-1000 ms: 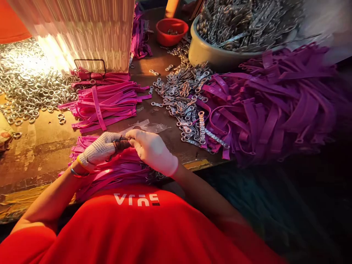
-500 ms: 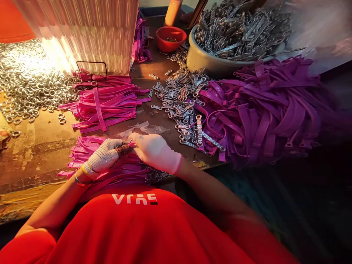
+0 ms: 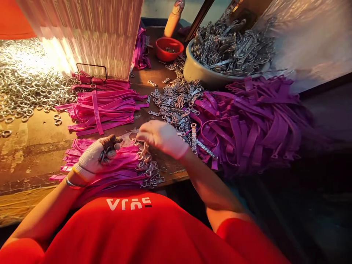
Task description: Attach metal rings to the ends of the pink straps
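Observation:
My left hand (image 3: 95, 157), in a white dotted work glove with dark-wrapped fingertips, is palm up with fingers curled around several metal rings (image 3: 106, 154). Just right of it, my right hand (image 3: 162, 137), in a pale glove, hovers with its fingertips pressed together. What those fingers hold, if anything, I cannot make out. Below both hands lies a stack of pink-purple straps (image 3: 115, 174). Metal rings and links (image 3: 151, 170) hang at the stack's right end, just under my right fingertips.
Beyond lies a second bundle of pink straps (image 3: 110, 110). A heap of loose rings (image 3: 35, 88) spreads at left beside a ribbed clear panel (image 3: 88, 36). At right are metal links (image 3: 176, 99), a purple strap pile (image 3: 255, 124) and a full grey basin (image 3: 192, 68). A red bowl (image 3: 162, 55) stands behind.
My hands, together before, have moved apart. My left hand has turned palm up, showing the rings. My right hand has moved right and up, uncovering the ring ends of the stack.

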The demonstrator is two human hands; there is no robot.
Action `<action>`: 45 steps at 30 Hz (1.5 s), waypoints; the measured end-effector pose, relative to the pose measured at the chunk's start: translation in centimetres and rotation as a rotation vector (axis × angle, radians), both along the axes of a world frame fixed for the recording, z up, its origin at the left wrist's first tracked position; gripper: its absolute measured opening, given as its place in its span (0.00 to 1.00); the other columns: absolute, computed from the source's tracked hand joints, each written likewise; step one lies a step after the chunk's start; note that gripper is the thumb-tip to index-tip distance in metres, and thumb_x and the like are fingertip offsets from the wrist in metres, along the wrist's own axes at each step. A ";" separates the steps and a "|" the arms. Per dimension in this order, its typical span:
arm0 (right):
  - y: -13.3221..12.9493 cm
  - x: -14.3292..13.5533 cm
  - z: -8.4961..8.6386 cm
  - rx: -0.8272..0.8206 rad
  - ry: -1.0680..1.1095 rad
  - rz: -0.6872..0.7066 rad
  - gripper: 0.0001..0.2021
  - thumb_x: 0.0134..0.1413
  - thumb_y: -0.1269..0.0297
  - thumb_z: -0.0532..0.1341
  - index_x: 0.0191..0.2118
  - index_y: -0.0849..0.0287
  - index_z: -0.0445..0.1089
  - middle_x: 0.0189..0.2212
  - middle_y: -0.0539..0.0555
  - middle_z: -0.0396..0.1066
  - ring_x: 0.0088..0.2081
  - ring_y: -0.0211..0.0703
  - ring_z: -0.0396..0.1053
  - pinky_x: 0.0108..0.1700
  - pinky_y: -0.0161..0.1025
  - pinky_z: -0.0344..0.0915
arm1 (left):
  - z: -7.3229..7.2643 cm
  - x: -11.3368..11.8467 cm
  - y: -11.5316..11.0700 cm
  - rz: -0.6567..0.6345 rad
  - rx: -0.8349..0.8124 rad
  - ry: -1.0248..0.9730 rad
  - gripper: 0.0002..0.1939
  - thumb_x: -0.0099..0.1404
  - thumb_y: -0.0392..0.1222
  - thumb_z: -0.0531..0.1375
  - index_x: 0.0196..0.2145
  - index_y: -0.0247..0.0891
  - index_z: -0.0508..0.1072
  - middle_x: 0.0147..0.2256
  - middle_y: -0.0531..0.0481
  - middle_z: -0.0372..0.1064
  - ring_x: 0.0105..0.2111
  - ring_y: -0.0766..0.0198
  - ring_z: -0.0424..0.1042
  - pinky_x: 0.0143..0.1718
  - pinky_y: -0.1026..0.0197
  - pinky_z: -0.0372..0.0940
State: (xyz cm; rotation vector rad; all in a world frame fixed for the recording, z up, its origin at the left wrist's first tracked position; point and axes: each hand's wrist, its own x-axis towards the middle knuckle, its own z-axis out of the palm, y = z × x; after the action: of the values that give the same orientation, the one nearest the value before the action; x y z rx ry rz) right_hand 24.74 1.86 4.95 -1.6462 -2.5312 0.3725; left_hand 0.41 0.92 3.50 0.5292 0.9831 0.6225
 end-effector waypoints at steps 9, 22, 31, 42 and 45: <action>10.5 4.9 -8.8 -0.029 -0.155 -0.535 0.16 0.63 0.68 0.57 0.54 0.64 0.74 0.47 0.66 0.78 0.47 0.54 0.72 0.44 0.42 0.60 | 1.2 0.4 0.2 0.192 -0.247 -0.285 0.23 0.76 0.49 0.48 0.50 0.26 0.74 0.29 0.39 0.75 0.18 0.63 0.72 0.07 0.71 0.47; -0.7 -3.9 -2.4 0.092 0.574 0.050 0.16 0.65 0.68 0.57 0.56 0.56 0.70 0.48 0.56 0.77 0.48 0.46 0.73 0.54 0.42 0.67 | 0.3 0.7 -1.4 0.210 -0.217 -0.344 0.16 0.70 0.34 0.49 0.43 0.27 0.76 0.33 0.38 0.77 0.20 0.66 0.72 0.10 0.73 0.51; -2.6 -6.2 -1.3 0.114 0.594 0.083 0.16 0.60 0.72 0.59 0.53 0.56 0.72 0.44 0.54 0.79 0.44 0.45 0.75 0.50 0.41 0.69 | -0.4 0.3 -2.7 0.114 -0.041 -0.200 0.07 0.66 0.39 0.58 0.35 0.34 0.73 0.23 0.50 0.68 0.16 0.70 0.66 0.11 0.72 0.49; -4.3 -7.6 -0.6 0.122 0.261 0.055 0.12 0.65 0.68 0.53 0.45 0.60 0.73 0.38 0.58 0.77 0.42 0.49 0.71 0.45 0.41 0.64 | 0.1 -0.5 -3.7 -0.024 0.287 0.141 0.16 0.65 0.51 0.63 0.28 0.38 0.66 0.18 0.57 0.61 0.14 0.73 0.56 0.12 0.71 0.50; -4.3 -8.3 -0.1 0.139 0.151 0.024 0.11 0.63 0.66 0.54 0.31 0.58 0.70 0.28 0.56 0.73 0.33 0.46 0.68 0.39 0.40 0.59 | -0.4 -0.6 -3.3 0.013 0.134 -0.015 0.15 0.59 0.47 0.66 0.28 0.38 0.63 0.19 0.59 0.57 0.14 0.74 0.53 0.12 0.72 0.47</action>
State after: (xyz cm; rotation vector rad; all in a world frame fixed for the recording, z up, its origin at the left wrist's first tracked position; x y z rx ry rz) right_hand 16.39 -2.41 4.83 -1.4814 -2.4090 0.3023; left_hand -0.23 -2.41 3.13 0.6365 0.9359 0.7068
